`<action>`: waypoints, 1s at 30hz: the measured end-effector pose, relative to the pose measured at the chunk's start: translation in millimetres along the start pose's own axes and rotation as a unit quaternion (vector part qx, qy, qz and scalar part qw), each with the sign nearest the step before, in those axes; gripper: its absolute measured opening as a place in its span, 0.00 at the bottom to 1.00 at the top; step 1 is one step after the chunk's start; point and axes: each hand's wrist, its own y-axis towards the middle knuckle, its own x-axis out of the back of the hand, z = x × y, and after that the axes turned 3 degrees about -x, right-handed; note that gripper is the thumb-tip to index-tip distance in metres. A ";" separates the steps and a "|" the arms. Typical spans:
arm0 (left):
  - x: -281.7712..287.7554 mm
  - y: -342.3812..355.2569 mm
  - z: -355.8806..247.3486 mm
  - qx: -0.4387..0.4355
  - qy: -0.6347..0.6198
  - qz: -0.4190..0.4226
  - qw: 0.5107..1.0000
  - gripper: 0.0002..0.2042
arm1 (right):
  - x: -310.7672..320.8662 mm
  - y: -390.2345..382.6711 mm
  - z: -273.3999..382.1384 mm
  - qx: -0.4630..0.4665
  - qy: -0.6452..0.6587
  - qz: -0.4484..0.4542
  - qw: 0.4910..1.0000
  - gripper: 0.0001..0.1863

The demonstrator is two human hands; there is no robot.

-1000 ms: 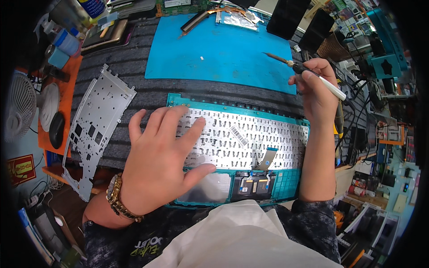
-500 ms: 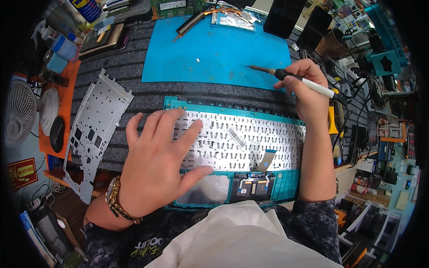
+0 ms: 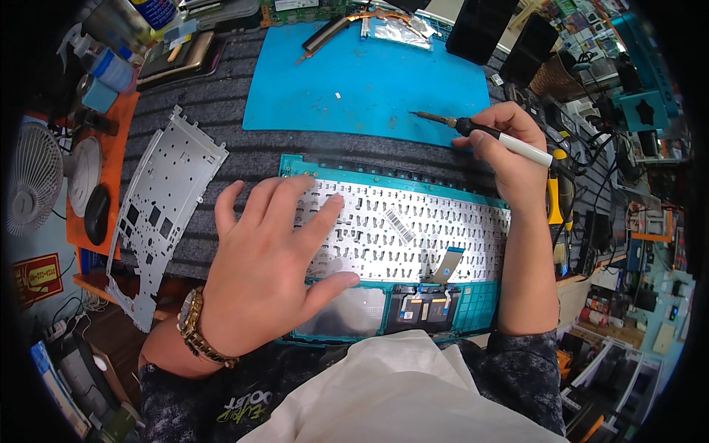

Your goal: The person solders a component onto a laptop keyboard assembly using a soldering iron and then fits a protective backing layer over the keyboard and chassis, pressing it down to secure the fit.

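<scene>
A teal laptop palm-rest case [image 3: 473, 306] lies face down before me, showing the silver perforated keyboard backing [image 3: 421, 221] with a barcode label, a ribbon cable [image 3: 447, 262] and the dark touchpad board [image 3: 421, 306]. My left hand [image 3: 262, 262] rests spread on the left part of this backing, thumb near its lower edge. My right hand [image 3: 509, 155] holds a soldering iron [image 3: 521, 150] with white-and-black handle, its tip raised over the blue silicone mat [image 3: 310, 74], beyond the case. At the left lies a loose silver metal plate [image 3: 166, 199] full of holes.
Copper heatsink [image 3: 369, 18] and dark phones [image 3: 476, 26] stand along the back. A fan [image 3: 29, 177], black mouse [image 3: 96, 214], spray bottle [image 3: 111, 70] and stacked devices [image 3: 166, 66] fill the left. Cables, yellow tools [image 3: 554, 199] and teal equipment [image 3: 639, 111] crowd the right.
My right hand has lowered the iron and tilted it flatter, with the tip moved to the left and down over the mat. My left hand stays spread on the keyboard backing.
</scene>
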 end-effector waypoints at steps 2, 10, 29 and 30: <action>0.0 0.1 -0.2 0.000 -0.001 -0.001 1.000 0.39 | -1.8 0.0 0.1 -0.003 0.011 -0.006 1.000 0.08; -0.4 -1.7 0.1 0.006 -0.001 -0.004 1.000 0.39 | -2.7 0.3 0.9 -0.005 -0.005 -0.013 1.000 0.10; 10.3 -14.1 8.2 0.034 0.008 -0.011 0.999 0.39 | -58.7 -23.9 15.7 0.009 0.102 0.163 0.981 0.15; 11.4 -15.1 7.8 0.033 0.011 -0.008 0.999 0.40 | -61.1 -23.4 14.7 0.014 0.087 0.166 0.982 0.15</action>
